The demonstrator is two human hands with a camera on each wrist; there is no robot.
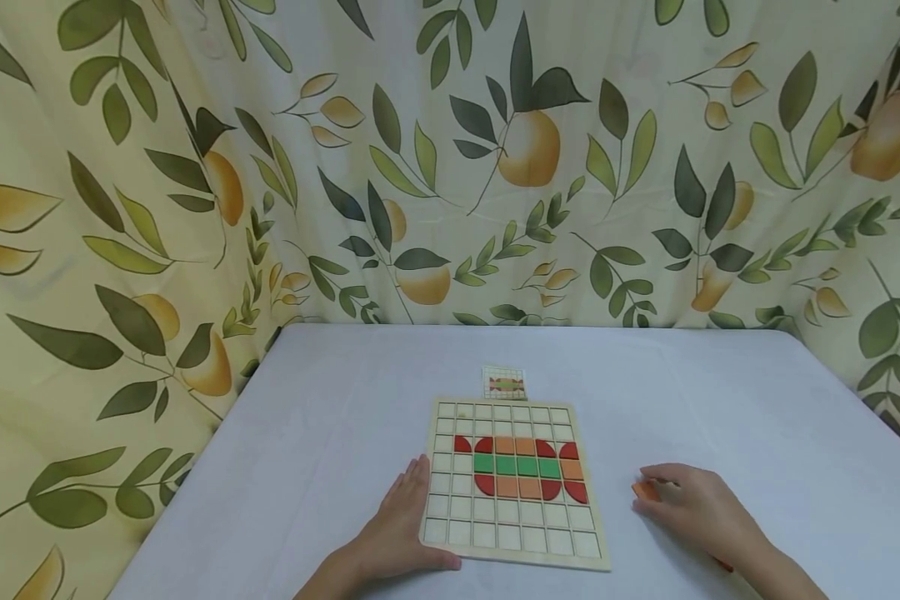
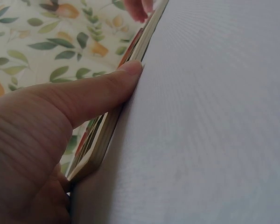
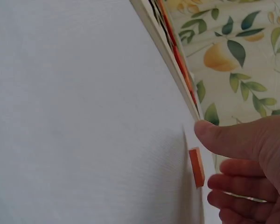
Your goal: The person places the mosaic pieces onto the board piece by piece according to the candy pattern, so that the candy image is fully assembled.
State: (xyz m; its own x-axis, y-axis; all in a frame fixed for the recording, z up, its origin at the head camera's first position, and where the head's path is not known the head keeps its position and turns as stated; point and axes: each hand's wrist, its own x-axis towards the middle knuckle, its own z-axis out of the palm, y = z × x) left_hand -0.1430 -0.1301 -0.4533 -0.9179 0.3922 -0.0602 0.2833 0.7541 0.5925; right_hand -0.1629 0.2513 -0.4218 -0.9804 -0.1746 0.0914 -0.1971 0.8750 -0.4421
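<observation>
A square wooden grid board (image 1: 510, 533) lies on the white table, bearing red curved-edged pieces, orange squares and a row of green squares (image 1: 506, 464). My left hand (image 1: 393, 533) rests at its near left corner, fingers straight along the left side. In the left wrist view the thumb (image 2: 102, 93) presses the board's near edge. To the right of the board, my right hand (image 1: 693, 508) is around a small orange tile (image 1: 647, 492). In the right wrist view this tile (image 3: 196, 167) lies on the tabletop, with a gap to the thumb and fingers.
A small card (image 1: 504, 383) with a similar coloured pattern lies just beyond the board's far edge. Another orange piece (image 1: 722, 564) is partly hidden under the right wrist. Cloth printed with fruit and leaves (image 1: 532, 167) hangs behind the table and at its sides.
</observation>
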